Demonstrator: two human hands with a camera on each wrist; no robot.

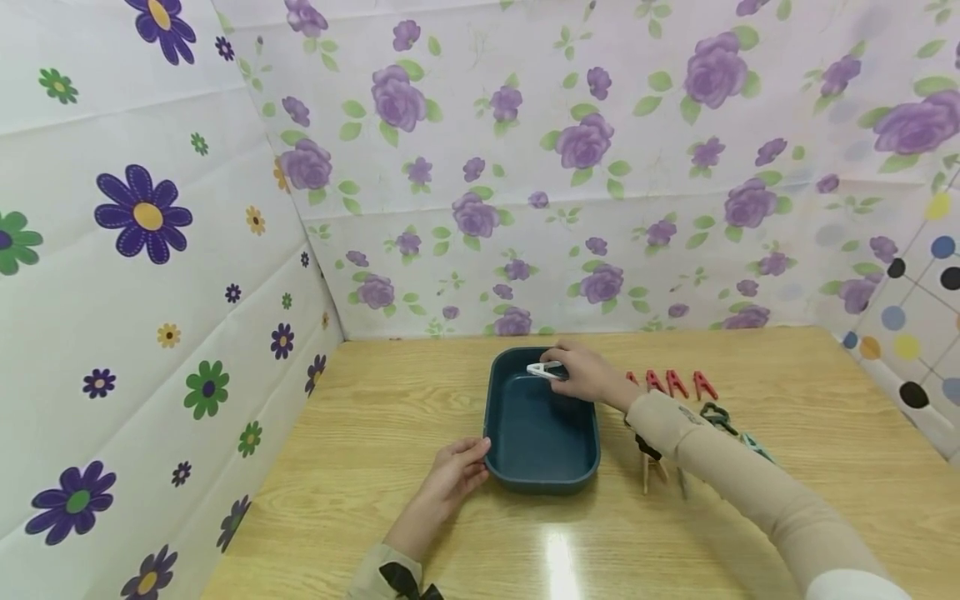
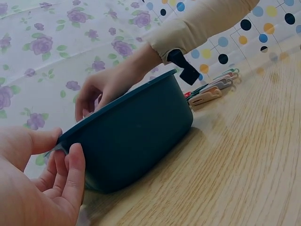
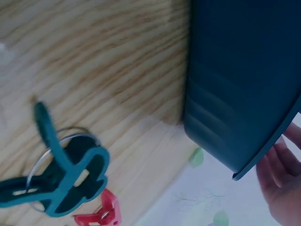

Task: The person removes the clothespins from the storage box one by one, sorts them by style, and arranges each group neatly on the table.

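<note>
A dark teal plastic tub (image 1: 542,442) stands on the wooden table in front of me. My left hand (image 1: 454,468) grips its near left rim, thumb on top and fingers against the outside, as the left wrist view shows. Over the far right part of the tub, my right hand (image 1: 583,372) holds a white clothespin (image 1: 542,370) that points left. In the right wrist view, the tub's wall (image 3: 240,80) fills the right side, and the right hand (image 3: 282,174) reaches past its rim; the clothespin is hidden there.
Right of the tub lie several red clothespins (image 1: 677,383), a dark green flower-shaped clip (image 3: 77,174), a light teal clip (image 1: 757,447) and beige clothespins (image 2: 205,97), partly behind the right sleeve (image 1: 720,467). Flowered cloth walls (image 1: 525,250) close off the table's back and left.
</note>
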